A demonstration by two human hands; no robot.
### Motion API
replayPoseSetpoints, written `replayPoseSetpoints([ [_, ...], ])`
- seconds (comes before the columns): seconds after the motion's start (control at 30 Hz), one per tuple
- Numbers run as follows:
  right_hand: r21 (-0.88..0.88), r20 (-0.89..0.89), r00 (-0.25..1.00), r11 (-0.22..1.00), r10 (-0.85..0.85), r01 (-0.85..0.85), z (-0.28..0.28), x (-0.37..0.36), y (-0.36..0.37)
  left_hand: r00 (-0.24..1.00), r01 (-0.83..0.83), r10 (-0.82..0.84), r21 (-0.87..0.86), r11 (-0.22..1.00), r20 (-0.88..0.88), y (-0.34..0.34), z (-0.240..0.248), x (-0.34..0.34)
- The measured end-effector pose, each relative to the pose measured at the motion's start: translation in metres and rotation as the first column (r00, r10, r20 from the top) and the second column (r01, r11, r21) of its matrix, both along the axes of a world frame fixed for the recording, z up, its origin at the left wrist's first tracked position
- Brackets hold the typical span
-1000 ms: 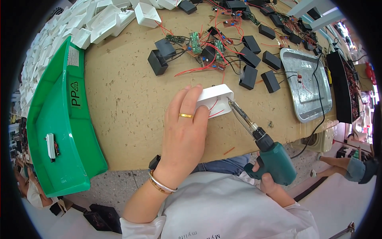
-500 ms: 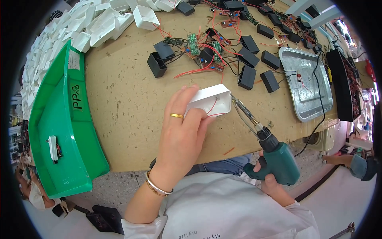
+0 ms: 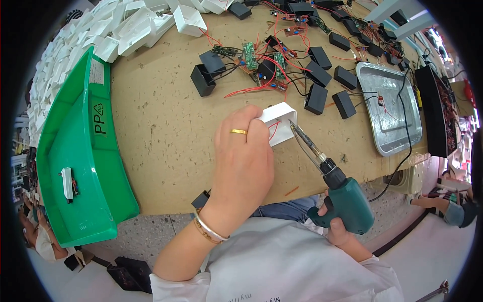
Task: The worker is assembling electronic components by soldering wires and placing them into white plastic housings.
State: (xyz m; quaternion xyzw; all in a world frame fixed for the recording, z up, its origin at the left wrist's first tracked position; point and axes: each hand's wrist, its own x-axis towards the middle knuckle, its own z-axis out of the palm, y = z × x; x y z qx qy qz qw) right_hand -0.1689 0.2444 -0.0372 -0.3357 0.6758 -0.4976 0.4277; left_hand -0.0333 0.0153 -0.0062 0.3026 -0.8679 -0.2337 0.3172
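Observation:
My left hand grips a small white plastic housing above the cardboard-covered table, its open side toward me. Red wire shows inside the housing, partly behind my fingers. In my right hand is a green soldering gun, fingers wrapped around its handle. The metal tip of the gun reaches the right end of the housing's inside; whether it touches the wall I cannot tell. A small black box shows beside my left wrist at the table's near edge, mostly hidden by the arm.
A green bin holding a small white device stands at left. White housings are heaped behind it. Black boxes with wired circuit boards lie at the back. A metal tray and a black cable are at right.
My left hand has turned and shifted slightly right with the housing. The gun's tip has moved a little left, into the housing's opening. The black box by my wrist shows more.

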Motion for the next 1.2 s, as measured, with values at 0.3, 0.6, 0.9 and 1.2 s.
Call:
replayPoseSetpoints([
  [0.3, -0.211, -0.132, 0.989, 0.977, -0.065, 0.036, -0.006, 0.002, -0.012, 0.99, -0.105, 0.12, -0.181, 0.978, 0.076, 0.005, -0.008, -0.008],
  [0.6, -0.269, -0.197, 0.98, 0.963, -0.038, -0.016, -0.009, -0.002, -0.014, 0.969, -0.116, 0.153, -0.191, 0.975, 0.192, 0.006, 0.002, -0.012],
  [0.9, -0.206, -0.369, 0.929, 0.974, 0.008, -0.091, -0.01, -0.006, -0.014, 0.96, -0.119, 0.17, -0.227, 0.967, 0.223, 0.006, -0.002, -0.015],
  [1.2, -0.167, -0.313, 0.949, 0.986, -0.03, -0.024, -0.003, -0.001, -0.018, 0.969, -0.092, 0.134, -0.201, 0.975, 0.209, 0.004, -0.004, -0.014],
])
